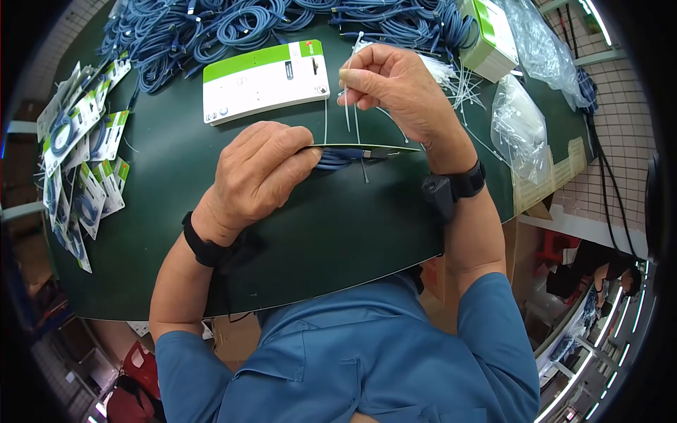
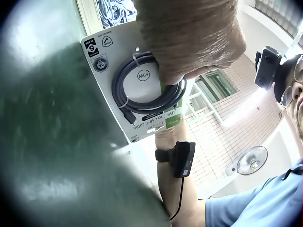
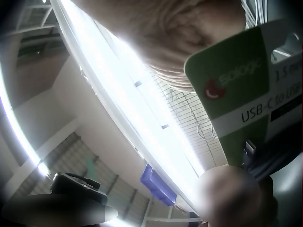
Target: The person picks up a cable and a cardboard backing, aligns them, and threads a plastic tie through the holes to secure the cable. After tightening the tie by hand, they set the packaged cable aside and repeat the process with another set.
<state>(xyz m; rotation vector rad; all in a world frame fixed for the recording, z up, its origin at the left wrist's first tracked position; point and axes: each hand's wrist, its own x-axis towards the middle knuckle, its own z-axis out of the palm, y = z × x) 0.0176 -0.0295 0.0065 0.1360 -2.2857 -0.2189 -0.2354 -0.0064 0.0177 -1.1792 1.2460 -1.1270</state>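
My left hand (image 1: 264,169) grips a green-and-white packaging card (image 2: 102,78), which stands nearly edge-on in the head view. A coiled dark blue USB-C cable (image 2: 120,85) lies against the card's face, with ties around the coil in the left wrist view. Just beyond the card, my right hand (image 1: 409,88) pinches a thin white cable tie (image 1: 346,106) between thumb and fingers. White tie ends stick up behind the card, and one tail (image 1: 364,171) hangs below it. Part of the coil is hidden by the left hand.
A stack of green-and-white cards (image 1: 264,88) lies behind the hands. Blue cables (image 1: 247,25) are heaped along the back. Carded cables (image 1: 88,141) pile up at left. Loose white ties (image 1: 465,92), a bag of ties (image 1: 518,127) and a second card stack (image 1: 486,60) sit at right.
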